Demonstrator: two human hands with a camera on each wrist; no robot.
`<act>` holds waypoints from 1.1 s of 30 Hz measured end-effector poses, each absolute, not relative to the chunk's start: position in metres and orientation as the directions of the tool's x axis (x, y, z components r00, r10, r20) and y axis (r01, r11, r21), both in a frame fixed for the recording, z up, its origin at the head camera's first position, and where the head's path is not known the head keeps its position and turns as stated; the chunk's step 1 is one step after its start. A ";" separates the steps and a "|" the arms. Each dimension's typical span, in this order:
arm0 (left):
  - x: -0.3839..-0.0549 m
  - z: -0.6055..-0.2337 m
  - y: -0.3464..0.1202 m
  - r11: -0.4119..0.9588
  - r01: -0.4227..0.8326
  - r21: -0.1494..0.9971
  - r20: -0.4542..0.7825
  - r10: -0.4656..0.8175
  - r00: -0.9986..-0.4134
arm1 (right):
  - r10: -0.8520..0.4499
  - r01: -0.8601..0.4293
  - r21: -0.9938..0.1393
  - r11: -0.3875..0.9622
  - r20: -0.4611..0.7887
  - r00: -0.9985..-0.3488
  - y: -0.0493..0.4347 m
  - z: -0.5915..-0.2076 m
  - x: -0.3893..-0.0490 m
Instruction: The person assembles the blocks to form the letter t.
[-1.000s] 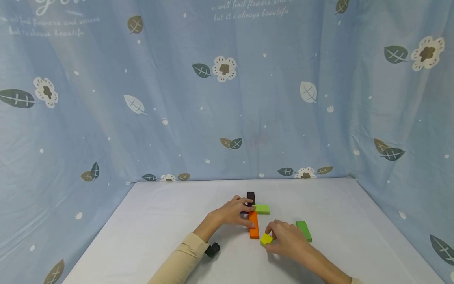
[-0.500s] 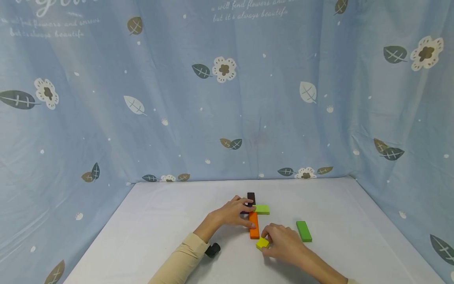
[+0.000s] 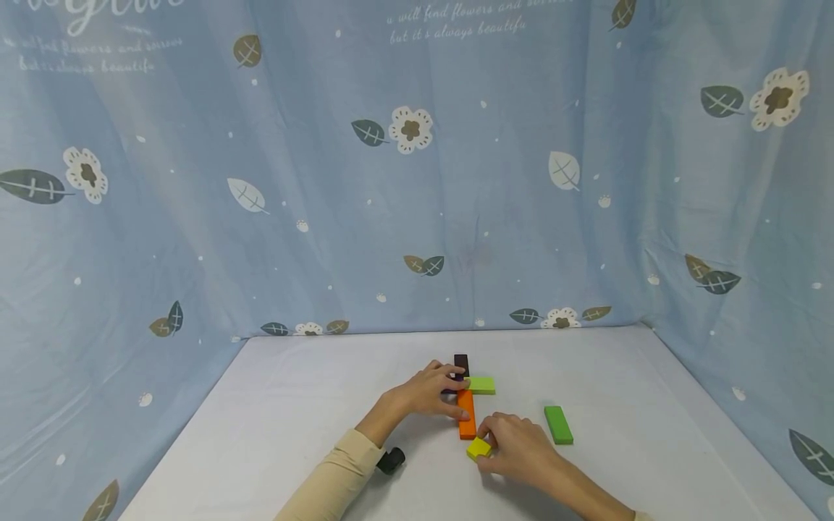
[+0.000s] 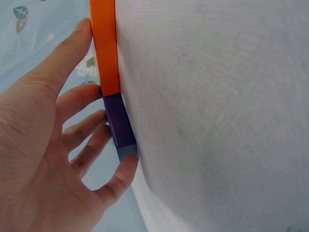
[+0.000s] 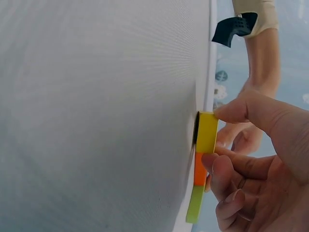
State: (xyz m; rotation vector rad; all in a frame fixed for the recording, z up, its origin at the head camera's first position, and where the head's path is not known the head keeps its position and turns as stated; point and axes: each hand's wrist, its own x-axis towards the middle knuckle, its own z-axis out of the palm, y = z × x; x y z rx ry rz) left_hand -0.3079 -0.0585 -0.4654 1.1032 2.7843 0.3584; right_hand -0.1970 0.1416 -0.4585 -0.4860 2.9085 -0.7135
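Note:
In the head view a yellow block [image 3: 478, 449] is pinched between the thumb and fingers of my right hand [image 3: 521, 450], low over the table beside the near end of an orange block [image 3: 468, 428]. My left hand [image 3: 425, 391] spreads over the joined row: its thumb touches the orange block, while other fingertips rest on a purple block [image 4: 118, 121], one at its end, as the left wrist view shows. A black-looking block [image 3: 461, 363] extends from the far end, and a light green block [image 3: 482, 385] juts right. The left hand partly covers the purple block in the head view.
A separate green block [image 3: 558, 425] lies right of the right hand. The white-covered table [image 3: 313, 405] ends at a blue patterned curtain [image 3: 417, 195] behind and at both sides. A black wrist camera [image 3: 392, 460] sticks out under the left forearm.
My right hand has shifted slightly left and toward me with the yellow block, bringing it by the orange block's near end. The left hand keeps its place on the row.

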 end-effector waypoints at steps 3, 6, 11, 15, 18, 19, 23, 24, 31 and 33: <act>-0.308 -0.465 -0.058 0.709 0.651 0.270 -0.034 0.683 -0.730 | -0.329 -0.279 -0.467 0.839 -0.029 -0.944 0.141 -0.458 -0.197; -0.307 -0.464 -0.058 0.708 0.651 0.273 -0.030 0.683 -0.730 | -0.331 -0.281 -0.466 0.839 -0.025 -0.943 0.141 -0.458 -0.197; -0.306 -0.463 -0.059 0.703 0.656 0.274 -0.019 0.686 -0.728 | -0.340 -0.292 -0.467 0.835 -0.018 -0.940 0.141 -0.459 -0.197; -0.306 -0.463 -0.059 0.706 0.652 0.276 -0.026 0.683 -0.730 | -0.338 -0.292 -0.460 0.839 -0.019 -0.941 0.141 -0.460 -0.197; -0.306 -0.463 -0.058 0.706 0.653 0.276 -0.024 0.684 -0.729 | -0.332 -0.288 -0.454 0.843 -0.018 -0.943 0.141 -0.461 -0.198; -0.307 -0.464 -0.058 0.705 0.654 0.275 -0.024 0.684 -0.729 | -0.330 -0.287 -0.452 0.845 -0.018 -0.944 0.141 -0.461 -0.198; -0.307 -0.464 -0.058 0.703 0.658 0.271 -0.022 0.688 -0.725 | -0.325 -0.282 -0.448 0.849 -0.022 -0.945 0.140 -0.460 -0.198; -0.307 -0.464 -0.058 0.702 0.659 0.269 -0.022 0.689 -0.725 | -0.325 -0.281 -0.447 0.849 -0.023 -0.945 0.140 -0.460 -0.198; -0.307 -0.464 -0.058 0.703 0.657 0.273 -0.026 0.688 -0.726 | -0.329 -0.288 -0.451 0.845 -0.015 -0.944 0.140 -0.461 -0.198; -0.307 -0.464 -0.058 0.703 0.657 0.272 -0.026 0.688 -0.725 | -0.330 -0.290 -0.449 0.845 -0.012 -0.944 0.140 -0.462 -0.198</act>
